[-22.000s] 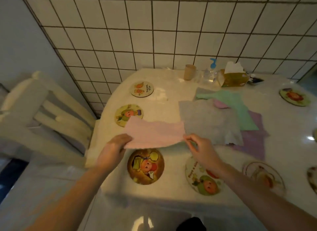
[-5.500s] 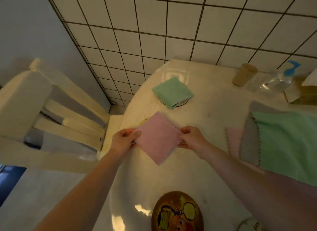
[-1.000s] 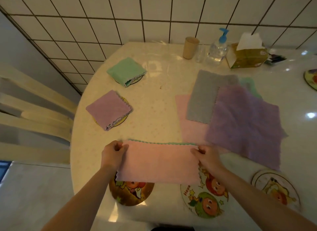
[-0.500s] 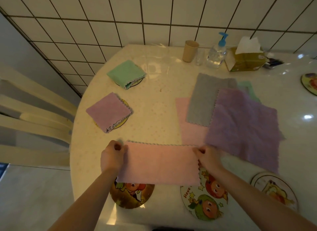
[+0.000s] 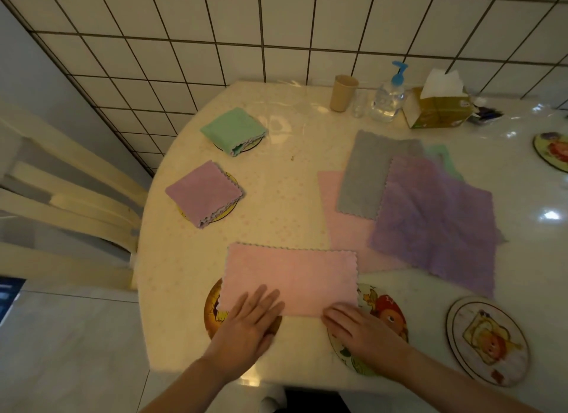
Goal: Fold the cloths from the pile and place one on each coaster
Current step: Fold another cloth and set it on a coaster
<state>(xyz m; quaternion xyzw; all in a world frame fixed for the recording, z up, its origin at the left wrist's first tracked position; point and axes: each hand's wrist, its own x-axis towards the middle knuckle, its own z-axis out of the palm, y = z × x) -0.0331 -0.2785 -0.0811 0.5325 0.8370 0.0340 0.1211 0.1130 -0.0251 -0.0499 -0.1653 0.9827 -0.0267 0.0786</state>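
Observation:
A pink cloth [image 5: 292, 277], folded once into a long strip, lies flat at the table's near edge, overlapping a brown coaster [image 5: 215, 316] and a cartoon coaster [image 5: 384, 314]. My left hand [image 5: 249, 323] presses flat on its near left edge and my right hand [image 5: 359, 328] rests flat at its near right corner. A folded green cloth [image 5: 233, 130] and a folded pink-purple cloth [image 5: 203, 193] each cover a coaster at the left. The pile holds a purple cloth [image 5: 436, 225], a grey cloth [image 5: 368, 173], a pink one [image 5: 344, 228] and a green one [image 5: 442, 157].
Bare coasters lie at the near right [image 5: 488, 340] and far right [image 5: 553, 150]. A beige cup [image 5: 342, 93], a pump bottle [image 5: 388, 97] and a tissue box [image 5: 439, 105] stand by the tiled wall. A cream chair [image 5: 67, 203] stands left of the table.
Both hands let go of the strip's ends and came down to its near edge, now lying flat on it. The folded cloth rests on the table.

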